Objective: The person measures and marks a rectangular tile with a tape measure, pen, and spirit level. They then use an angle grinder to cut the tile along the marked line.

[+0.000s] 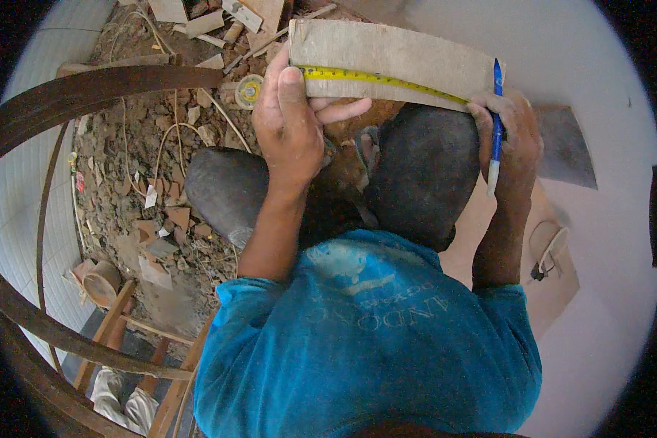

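Observation:
My left hand [288,128] grips the left end of a pale wooden board [394,51], its thumb pressing the end of a yellow tape measure [379,79] against the face. Some of its fingers stick out below the board. The tape runs across the board to my right hand [507,135], which is closed around a blue pen with a white end [496,124] and holds the tape near the board's right end. The pen stands upright, point upward, over that end. The tape's case is hidden. My dark-clad knees [420,168] are under the board.
Curved rusty metal bars [87,86] arch at left, above wooden rungs [109,332] and another person's pale-clad legs [120,405]. Rubble and cords [164,182] cover the ground beside a bucket [101,283]. A small wheel [248,93] lies near my left hand. A corded loop [547,248] lies at right.

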### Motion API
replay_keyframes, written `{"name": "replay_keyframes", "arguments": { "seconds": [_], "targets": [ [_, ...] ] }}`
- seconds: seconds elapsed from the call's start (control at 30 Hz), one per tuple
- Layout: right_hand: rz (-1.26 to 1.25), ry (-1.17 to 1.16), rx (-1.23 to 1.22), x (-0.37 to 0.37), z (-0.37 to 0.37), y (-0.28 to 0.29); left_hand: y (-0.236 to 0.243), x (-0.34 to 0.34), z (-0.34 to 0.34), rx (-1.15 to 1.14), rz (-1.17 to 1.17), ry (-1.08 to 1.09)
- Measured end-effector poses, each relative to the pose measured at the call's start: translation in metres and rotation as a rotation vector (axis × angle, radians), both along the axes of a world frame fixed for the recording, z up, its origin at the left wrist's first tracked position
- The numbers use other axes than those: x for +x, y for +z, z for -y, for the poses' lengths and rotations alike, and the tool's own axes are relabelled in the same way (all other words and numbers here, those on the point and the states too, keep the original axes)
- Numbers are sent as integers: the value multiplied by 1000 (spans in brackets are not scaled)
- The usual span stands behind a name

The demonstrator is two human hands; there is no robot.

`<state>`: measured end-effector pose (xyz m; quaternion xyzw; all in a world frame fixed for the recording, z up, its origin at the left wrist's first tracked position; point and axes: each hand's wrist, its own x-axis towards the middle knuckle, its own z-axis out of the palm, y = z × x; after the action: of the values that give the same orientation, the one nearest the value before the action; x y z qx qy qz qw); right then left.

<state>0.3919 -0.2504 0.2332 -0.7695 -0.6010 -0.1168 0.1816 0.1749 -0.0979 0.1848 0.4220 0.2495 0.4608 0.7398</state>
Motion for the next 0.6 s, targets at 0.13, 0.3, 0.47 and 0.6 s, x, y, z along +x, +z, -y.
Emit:
{"name": "replay_keyframes", "arguments": {
  "seconds": [0.13, 0.3, 0.47, 0.6],
  "targets": [
    [27, 47, 40, -3, 0, 1, 8, 0, 4, -24, -58, 5],
    [-282, 141, 196, -18, -21, 24, 9, -1, 1, 30, -68, 0],
    [-530, 533, 409, -54, -57, 29, 10, -4, 4, 24, -72, 2],
    [-582, 542, 364, -59, -70, -1, 12, -5, 3, 25, -84, -5]
  ]
}}
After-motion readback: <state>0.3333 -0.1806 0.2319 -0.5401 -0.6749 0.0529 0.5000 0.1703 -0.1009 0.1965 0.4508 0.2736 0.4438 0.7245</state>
